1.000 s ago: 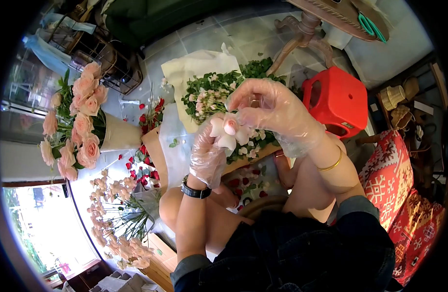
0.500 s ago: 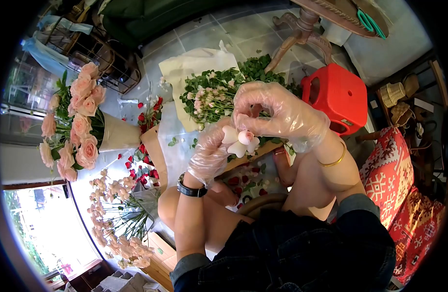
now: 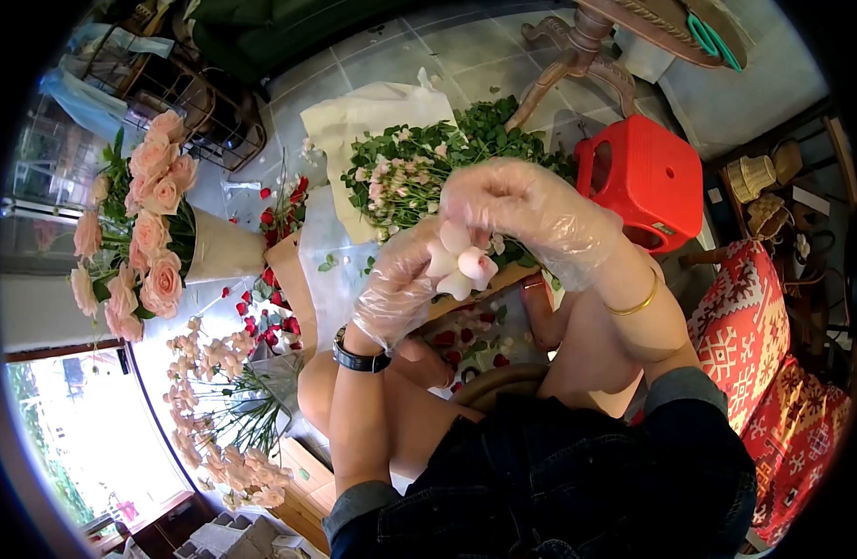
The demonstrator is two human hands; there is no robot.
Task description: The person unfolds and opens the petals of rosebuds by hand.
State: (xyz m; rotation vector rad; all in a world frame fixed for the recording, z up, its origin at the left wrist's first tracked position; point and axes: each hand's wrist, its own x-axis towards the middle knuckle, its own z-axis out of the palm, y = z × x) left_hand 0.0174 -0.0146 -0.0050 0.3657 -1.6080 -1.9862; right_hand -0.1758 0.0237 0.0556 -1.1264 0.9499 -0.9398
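A pale pink rose (image 3: 476, 265) with a tight centre and whitish outer petals spread wide sits between my two hands in the head view. My left hand (image 3: 398, 282), in a clear plastic glove, is closed around the flower's base from the left; the stem cannot be made out. From the upper right, my right hand (image 3: 533, 212), gloved the same way, has its fingertips pinched together at the rose's upper petal. Below and beyond the hands, small pink roses (image 3: 391, 182) with green leaves lie on cream paper (image 3: 368, 116).
A bucket (image 3: 225, 247) of large pink roses (image 3: 158, 233) stands at left, with more peach roses (image 3: 233, 466) below. Red petals (image 3: 275, 326) litter the floor. A red stool (image 3: 647, 177), a wooden pedestal table (image 3: 587, 42) and a patterned chair cover (image 3: 741, 326) are around me.
The rose has turned so its centre faces more to the right, and another outer petal now stands out at its top. My right hand has shifted slightly left.
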